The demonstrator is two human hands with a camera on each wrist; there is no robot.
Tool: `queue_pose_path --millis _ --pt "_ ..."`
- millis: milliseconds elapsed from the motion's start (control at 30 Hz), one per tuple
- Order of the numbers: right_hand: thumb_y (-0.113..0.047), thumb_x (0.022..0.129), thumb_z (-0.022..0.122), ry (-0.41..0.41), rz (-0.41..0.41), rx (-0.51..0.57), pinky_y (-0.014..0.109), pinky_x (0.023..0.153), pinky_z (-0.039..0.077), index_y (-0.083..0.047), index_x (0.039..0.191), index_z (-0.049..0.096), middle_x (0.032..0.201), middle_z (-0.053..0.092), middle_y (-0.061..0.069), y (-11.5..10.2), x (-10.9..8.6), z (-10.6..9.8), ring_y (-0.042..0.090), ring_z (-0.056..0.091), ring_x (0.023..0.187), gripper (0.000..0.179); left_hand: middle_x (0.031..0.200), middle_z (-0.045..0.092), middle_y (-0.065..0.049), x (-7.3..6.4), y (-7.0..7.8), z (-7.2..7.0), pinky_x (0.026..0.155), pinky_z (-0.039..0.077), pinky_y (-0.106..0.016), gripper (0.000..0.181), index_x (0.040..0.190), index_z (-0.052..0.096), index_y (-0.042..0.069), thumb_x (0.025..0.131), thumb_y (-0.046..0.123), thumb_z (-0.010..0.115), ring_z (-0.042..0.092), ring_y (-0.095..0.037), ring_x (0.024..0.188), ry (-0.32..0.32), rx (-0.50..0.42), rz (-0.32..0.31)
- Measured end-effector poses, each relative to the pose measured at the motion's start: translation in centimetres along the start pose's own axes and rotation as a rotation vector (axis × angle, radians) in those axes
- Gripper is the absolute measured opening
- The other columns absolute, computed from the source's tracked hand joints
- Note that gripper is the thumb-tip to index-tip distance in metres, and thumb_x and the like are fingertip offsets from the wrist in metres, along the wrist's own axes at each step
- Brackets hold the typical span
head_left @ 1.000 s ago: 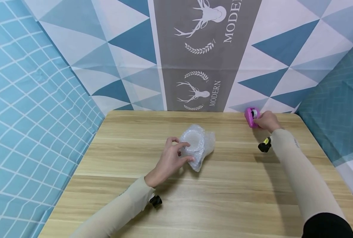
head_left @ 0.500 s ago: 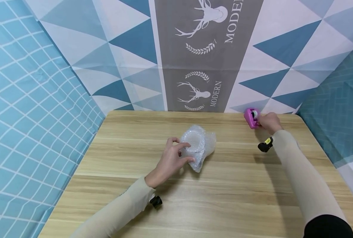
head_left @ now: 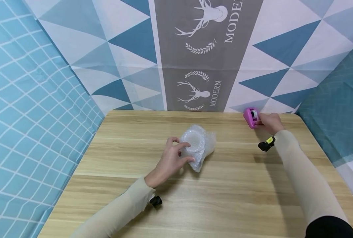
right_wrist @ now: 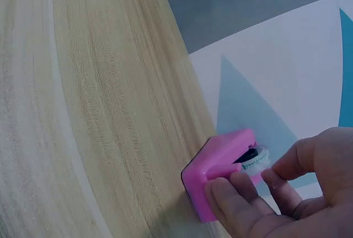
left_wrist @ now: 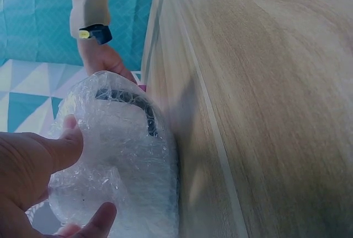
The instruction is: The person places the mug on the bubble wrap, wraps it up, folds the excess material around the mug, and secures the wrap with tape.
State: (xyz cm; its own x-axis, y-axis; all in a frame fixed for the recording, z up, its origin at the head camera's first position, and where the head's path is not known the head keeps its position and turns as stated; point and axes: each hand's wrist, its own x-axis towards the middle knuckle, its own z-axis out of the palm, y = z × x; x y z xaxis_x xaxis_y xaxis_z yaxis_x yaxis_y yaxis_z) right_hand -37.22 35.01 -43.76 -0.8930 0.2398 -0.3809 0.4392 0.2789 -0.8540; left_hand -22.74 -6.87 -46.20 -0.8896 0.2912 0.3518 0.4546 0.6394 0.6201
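Note:
Near the middle of the table a bundle in clear bubble wrap stands with a round top facing up. My left hand holds its near left side between thumb and fingers. In the left wrist view, a dark band shows through the wrap. At the back right sits a pink tape dispenser with a small roll of tape. My right hand grips at its right side, fingers against the pink body and thumb close by the roll.
The wooden table ends at the back against a patterned cloth wall. A blue checked cloth borders it on the left, a teal cloth on the right. Each wrist carries a small black camera.
My right hand shifts slightly and its fingers change position at the tape dispenser, which moves a little to the left. My left hand and the bundle stay nearly still.

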Motion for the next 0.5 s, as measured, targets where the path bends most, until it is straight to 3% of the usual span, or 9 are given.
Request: queue_pose_path --millis 133,233,367,500 --pt "-0.018 0.103 0.042 -0.006 -0.015 -0.035 0.031 0.099 0.056 0.017 0.149 0.03 0.122 0.052 0.018 0.1 -0.1 0.1 0.013 0.064 0.094 0.059 0.126 0.05 -0.018 0.0 -0.1 0.0 0.071 0.053 -0.021 0.052 0.119 0.076 0.01 0.074 0.031 0.092 0.065 -0.018 0.081 0.002 0.006 0.006" --pt "-0.019 0.105 0.045 -0.024 -0.056 -0.047 0.03 0.094 0.059 0.019 0.144 0.037 0.106 0.063 0.01 0.5 -0.3 0.0 0.009 0.067 0.085 0.055 0.125 0.05 -0.019 -0.1 -0.1 0.0 0.072 0.054 -0.021 0.054 0.119 0.075 0.01 0.073 0.032 0.092 0.064 -0.018 0.081 0.006 0.008 0.022" --pt "-0.022 0.107 0.05 -0.041 -0.087 -0.041 0.029 0.092 0.059 0.019 0.14 0.042 0.091 0.066 0.002 1.0 -0.3 -0.2 0.007 0.069 0.084 0.053 0.126 0.05 -0.02 -0.1 -0.1 -0.1 0.073 0.055 -0.022 0.054 0.12 0.075 0.009 0.073 0.031 0.092 0.064 -0.017 0.082 0.014 0.006 0.031" --pt "-0.021 0.105 0.051 -0.017 -0.041 -0.031 0.03 0.1 0.055 0.014 0.141 0.043 0.113 0.059 0.011 1.3 -0.2 -0.2 0.008 0.065 0.094 0.051 0.127 0.05 -0.02 -0.1 -0.1 -0.2 0.074 0.055 -0.022 0.054 0.12 0.075 0.01 0.074 0.031 0.092 0.065 -0.017 0.082 0.007 0.003 0.023"
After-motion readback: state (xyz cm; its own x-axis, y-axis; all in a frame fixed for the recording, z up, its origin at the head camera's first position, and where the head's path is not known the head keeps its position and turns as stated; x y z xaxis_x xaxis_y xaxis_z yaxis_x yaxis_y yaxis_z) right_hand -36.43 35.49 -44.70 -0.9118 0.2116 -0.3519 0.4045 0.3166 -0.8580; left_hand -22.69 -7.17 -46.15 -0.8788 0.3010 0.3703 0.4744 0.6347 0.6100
